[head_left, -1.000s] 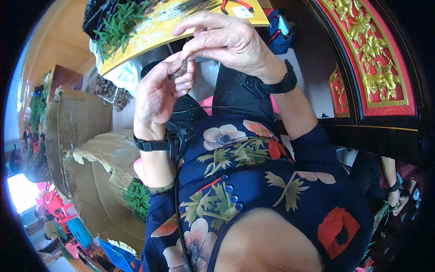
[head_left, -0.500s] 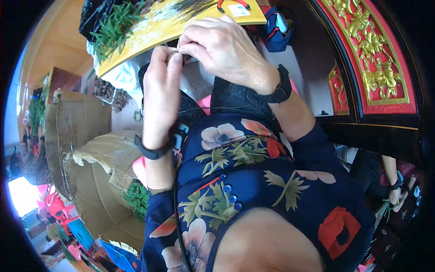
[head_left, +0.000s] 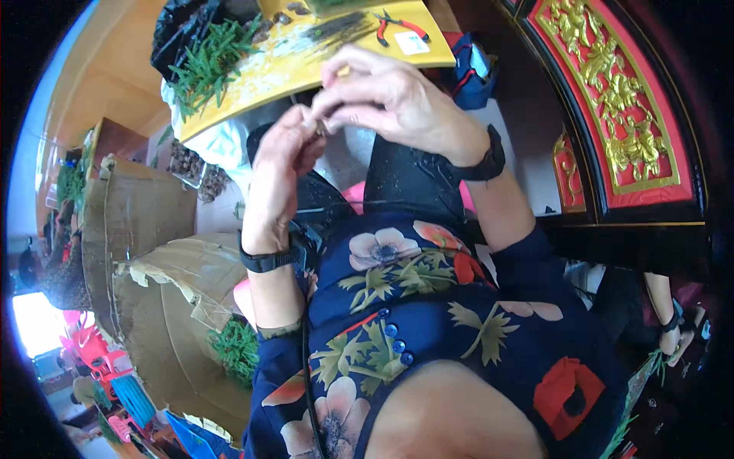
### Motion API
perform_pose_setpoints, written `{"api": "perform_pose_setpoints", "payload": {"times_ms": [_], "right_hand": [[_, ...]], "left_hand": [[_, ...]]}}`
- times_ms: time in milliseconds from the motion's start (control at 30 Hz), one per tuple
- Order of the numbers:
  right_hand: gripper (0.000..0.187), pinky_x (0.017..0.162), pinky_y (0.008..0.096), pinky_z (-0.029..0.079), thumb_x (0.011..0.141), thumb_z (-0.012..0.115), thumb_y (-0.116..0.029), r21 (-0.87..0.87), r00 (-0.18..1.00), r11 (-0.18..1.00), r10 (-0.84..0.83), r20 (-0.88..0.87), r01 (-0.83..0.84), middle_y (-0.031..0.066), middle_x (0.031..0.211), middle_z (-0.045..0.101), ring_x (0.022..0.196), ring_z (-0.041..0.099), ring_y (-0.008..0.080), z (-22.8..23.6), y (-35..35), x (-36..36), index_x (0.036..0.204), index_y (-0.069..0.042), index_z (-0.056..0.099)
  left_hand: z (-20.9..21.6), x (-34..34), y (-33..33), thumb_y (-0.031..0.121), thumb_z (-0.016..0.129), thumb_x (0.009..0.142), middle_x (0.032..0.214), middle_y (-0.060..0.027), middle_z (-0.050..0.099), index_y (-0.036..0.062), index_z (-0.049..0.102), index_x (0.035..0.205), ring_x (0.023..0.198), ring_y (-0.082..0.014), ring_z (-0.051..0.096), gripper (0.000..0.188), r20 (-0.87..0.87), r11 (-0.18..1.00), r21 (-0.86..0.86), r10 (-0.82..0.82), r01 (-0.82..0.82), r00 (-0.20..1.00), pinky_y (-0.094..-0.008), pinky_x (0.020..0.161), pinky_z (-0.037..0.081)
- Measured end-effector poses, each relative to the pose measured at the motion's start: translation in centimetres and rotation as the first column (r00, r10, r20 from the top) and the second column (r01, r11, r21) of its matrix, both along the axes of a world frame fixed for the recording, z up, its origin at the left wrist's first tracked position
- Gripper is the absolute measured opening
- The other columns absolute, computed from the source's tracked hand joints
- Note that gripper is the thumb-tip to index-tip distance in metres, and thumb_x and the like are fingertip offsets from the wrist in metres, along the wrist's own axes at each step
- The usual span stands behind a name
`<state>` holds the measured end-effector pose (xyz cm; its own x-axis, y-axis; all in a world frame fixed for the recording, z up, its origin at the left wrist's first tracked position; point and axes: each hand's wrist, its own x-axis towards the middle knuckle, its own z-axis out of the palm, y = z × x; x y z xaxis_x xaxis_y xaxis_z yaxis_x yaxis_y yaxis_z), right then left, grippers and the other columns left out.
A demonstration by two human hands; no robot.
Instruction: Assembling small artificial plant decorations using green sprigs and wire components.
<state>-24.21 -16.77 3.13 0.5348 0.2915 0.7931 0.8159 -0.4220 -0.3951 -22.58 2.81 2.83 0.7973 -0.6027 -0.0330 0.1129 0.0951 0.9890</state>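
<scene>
My left hand (head_left: 284,157) is closed, thumb and fingers pinched around a small brown piece (head_left: 320,129). Fingers cover most of it, so its kind cannot be made out. My right hand (head_left: 386,96) meets it from the right, thumb and forefinger pinched at the same spot; whatever they grip is too small to tell. Both hands are above my lap, just off the near edge of the yellow table (head_left: 287,80). On that table lie green artificial-looking sprigs (head_left: 210,69), thin dark wire-like sticks (head_left: 336,34) and red-handled pliers (head_left: 381,32).
Left of me stands a torn cardboard box (head_left: 164,321) with green sprigs (head_left: 235,348) inside. A basket of brown cones (head_left: 195,164) sits beyond it. On the right is a black cabinet with a red and gold carved panel (head_left: 612,99). Another person's hand (head_left: 673,340) shows at lower right.
Both hands have come back slightly from the table and shifted right, still pinched together. My right fingers are raised and bent differently. The view has shifted, showing more of the tabletop.
</scene>
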Motion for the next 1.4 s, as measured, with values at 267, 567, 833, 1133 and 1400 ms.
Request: {"api": "perform_pose_setpoints", "payload": {"times_ms": [267,567,833,1133,1400], "right_hand": [[0.013,0.064,0.0264,0.045,0.073,0.067,-0.002,-0.088,0.999,0.996,0.014,-0.038,-0.017,0.0053,0.096,0.054,0.077,0.055,0.0152,1.5,-0.3,-1.5,0.085,-0.006,0.068],[0.012,0.061,0.025,0.043,0.076,0.067,-0.01,-0.141,0.974,0.964,-0.223,0.034,0.226,0.0025,0.092,0.057,0.072,0.053,0.0139,0.1,0.5,-1.3,0.085,-0.004,0.064],[0.017,0.055,0.0173,0.036,0.084,0.065,-0.017,0.629,0.732,0.754,0.318,-0.603,0.191,-0.0041,0.075,0.059,0.061,0.046,0.0033,-2.2,2.8,-0.1,0.091,-0.002,0.065],[0.019,0.052,0.016,0.033,0.086,0.063,-0.017,0.744,0.591,0.628,0.518,-0.618,0.229,-0.0041,0.075,0.058,0.059,0.041,0.0021,-3.2,3.0,-0.1,0.097,-0.001,0.064],[0.022,0.055,0.0177,0.037,0.087,0.064,-0.018,0.896,0.495,0.327,0.749,-0.44,0.301,-0.0049,0.075,0.052,0.063,0.044,0.0024,-4.3,0.6,1.1,0.101,-0.002,0.061]], "left_hand": [[0.7,-0.5,0.2,0.024,0.048,0.089,0.08,0.0038,0.056,0.0071,0.054,0.091,0.058,-0.0023,0.035,0.018,-0.224,0.985,-0.113,-0.152,0.129,0.963,-0.0178,0.049,0.023],[-0.4,-0.8,-1.1,0.016,0.044,0.091,0.079,0.0021,0.054,0.004,0.054,0.091,0.059,-0.005,0.037,0.016,0.161,0.996,0.087,-0.05,0.037,0.986,-0.021,0.051,0.03],[-1.6,0.0,-2.4,0.011,0.049,0.091,0.074,0.0022,0.046,0.0006,0.044,0.103,0.067,-0.0068,0.042,0.017,0.35,0.956,-0.001,0.276,-0.294,0.895,-0.0224,0.062,0.038],[-3.0,-0.3,-3.0,0.014,0.053,0.09,0.078,-0.0028,0.052,0.0014,0.032,0.119,0.069,-0.0133,0.049,0.038,0.505,0.926,0.02,0.317,-0.377,0.803,-0.027,0.063,0.042],[-0.3,5.1,-1.6,0.026,0.054,0.089,0.088,-0.0142,0.059,0.0024,0.045,0.117,0.079,-0.026,0.057,0.037,0.697,0.835,0.271,0.174,-0.48,0.696,-0.0324,0.07,0.045]]}}
